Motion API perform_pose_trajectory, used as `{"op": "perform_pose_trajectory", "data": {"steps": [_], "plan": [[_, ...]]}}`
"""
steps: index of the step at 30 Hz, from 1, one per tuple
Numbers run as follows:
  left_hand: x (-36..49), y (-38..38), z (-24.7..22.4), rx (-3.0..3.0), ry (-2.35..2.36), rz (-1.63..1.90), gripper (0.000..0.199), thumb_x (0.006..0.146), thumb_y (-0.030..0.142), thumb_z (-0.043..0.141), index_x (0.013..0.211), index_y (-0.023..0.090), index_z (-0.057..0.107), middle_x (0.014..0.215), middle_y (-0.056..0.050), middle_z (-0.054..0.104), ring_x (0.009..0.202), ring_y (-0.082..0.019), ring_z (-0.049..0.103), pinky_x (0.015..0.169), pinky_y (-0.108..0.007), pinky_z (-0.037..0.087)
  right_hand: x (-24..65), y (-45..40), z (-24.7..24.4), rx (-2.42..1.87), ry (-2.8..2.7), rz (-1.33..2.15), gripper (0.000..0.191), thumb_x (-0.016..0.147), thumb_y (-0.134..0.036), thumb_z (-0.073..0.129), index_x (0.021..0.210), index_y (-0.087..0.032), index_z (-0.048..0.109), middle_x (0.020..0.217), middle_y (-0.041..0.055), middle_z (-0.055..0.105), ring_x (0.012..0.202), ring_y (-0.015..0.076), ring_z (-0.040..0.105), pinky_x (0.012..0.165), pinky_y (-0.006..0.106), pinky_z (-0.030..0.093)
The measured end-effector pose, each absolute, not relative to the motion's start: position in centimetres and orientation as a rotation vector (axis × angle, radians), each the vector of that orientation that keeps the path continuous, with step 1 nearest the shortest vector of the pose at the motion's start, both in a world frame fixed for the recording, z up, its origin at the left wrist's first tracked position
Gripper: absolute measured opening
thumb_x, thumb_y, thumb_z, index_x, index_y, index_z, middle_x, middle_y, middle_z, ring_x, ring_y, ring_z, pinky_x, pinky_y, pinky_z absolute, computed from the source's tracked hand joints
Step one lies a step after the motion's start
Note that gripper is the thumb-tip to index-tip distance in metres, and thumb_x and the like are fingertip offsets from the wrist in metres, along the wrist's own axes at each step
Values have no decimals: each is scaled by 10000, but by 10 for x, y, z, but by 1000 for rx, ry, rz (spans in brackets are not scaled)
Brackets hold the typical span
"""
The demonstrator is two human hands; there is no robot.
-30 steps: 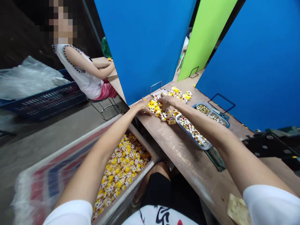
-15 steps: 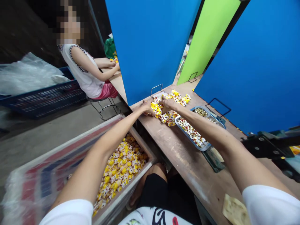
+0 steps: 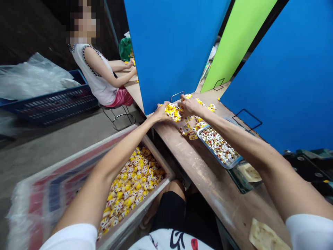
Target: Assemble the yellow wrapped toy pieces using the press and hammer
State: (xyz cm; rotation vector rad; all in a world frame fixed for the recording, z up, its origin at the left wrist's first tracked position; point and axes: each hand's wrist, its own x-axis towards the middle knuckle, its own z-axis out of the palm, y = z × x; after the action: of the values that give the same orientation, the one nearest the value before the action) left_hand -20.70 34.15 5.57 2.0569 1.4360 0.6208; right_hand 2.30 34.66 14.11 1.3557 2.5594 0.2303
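Observation:
On the far end of the wooden table, my left hand [image 3: 161,113] is curled around a cluster of small yellow-and-white figurines [image 3: 173,111]. My right hand [image 3: 189,105] cups the same cluster from the other side, its fingers bent and partly hidden. Loose figurines [image 3: 189,131] of the same kind lie just below the hands, and several others lie behind my right hand. Under my right forearm sits a clear tray [image 3: 221,147] full of small white, red and gold pieces.
Left of my legs stands a lined crate [image 3: 170,173] holding many yellow figurines [image 3: 132,184]. Blue panels [image 3: 174,45] and a green panel [image 3: 236,45] rise from the table [image 3: 192,163]. A black machine part [image 3: 307,166] is at right. A seated person [image 3: 96,76] works at far left beside a blue basket [image 3: 52,109].
Both hands have gathered figurines into a tighter cluster between them, and my left fingers now show over its top. The whole view has shifted slightly.

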Motion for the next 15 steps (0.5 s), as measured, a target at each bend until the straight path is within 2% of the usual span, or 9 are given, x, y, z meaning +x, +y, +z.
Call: {"op": "perform_pose_trajectory", "data": {"steps": [4, 7, 9, 11, 13, 15], "plan": [[-242, 292, 79, 2044, 1507, 777, 1126, 613, 370, 1029, 1591, 268, 482, 1316, -61, 533, 1393, -361, 525, 1240, -497, 474, -7, 321, 171, 1300, 2649, 160, 776, 817, -516, 965, 1469, -216, 668, 1706, 182, 371, 1192, 366, 658, 992, 441, 571], [-298, 226, 85, 1955, 1620, 847, 1178, 604, 382, 1062, 1618, 275, 473, 1375, -68, 504, 1404, -364, 541, 1269, -528, 449, -56, 294, 166, 1185, 2766, 45, 742, 937, -597, 854, 1547, -249, 616, 1772, 146, 244, 1340, 466, 583, 1089, 541, 548], [-346, 172, 77, 1875, 1726, 833, 1179, 622, 388, 1064, 1633, 288, 465, 1422, -81, 506, 1422, -371, 544, 1275, -551, 442, -104, 272, 144, 1064, 2850, -59, 738, 975, -638, 797, 1577, -262, 596, 1787, 136, 211, 1408, 527, 528, 1102, 584, 539], [-398, 113, 57, 1768, 1850, 778, 1185, 638, 385, 1057, 1652, 298, 451, 1481, -99, 506, 1441, -376, 549, 1276, -557, 448, -163, 243, 107, 895, 2925, -190, 811, 921, -644, 853, 1592, -271, 593, 1795, 151, 218, 1436, 566, 499, 1088, 598, 547], [-449, 49, 25, 1644, 1962, 695, 1183, 641, 372, 1048, 1660, 288, 453, 1534, -125, 509, 1470, -388, 545, 1281, -552, 455, -230, 204, 61, 714, 2939, -317, 910, 810, -608, 958, 1584, -276, 614, 1795, 182, 252, 1411, 560, 537, 1065, 590, 570], [-493, -17, -13, 1507, 2050, 601, 1157, 647, 354, 1025, 1656, 260, 467, 1577, -153, 523, 1519, -404, 520, 1291, -546, 454, -298, 155, 13, 560, 2859, -412, 941, 732, -566, 1011, 1550, -269, 654, 1787, 210, 297, 1335, 517, 628, 1043, 580, 598]]}}
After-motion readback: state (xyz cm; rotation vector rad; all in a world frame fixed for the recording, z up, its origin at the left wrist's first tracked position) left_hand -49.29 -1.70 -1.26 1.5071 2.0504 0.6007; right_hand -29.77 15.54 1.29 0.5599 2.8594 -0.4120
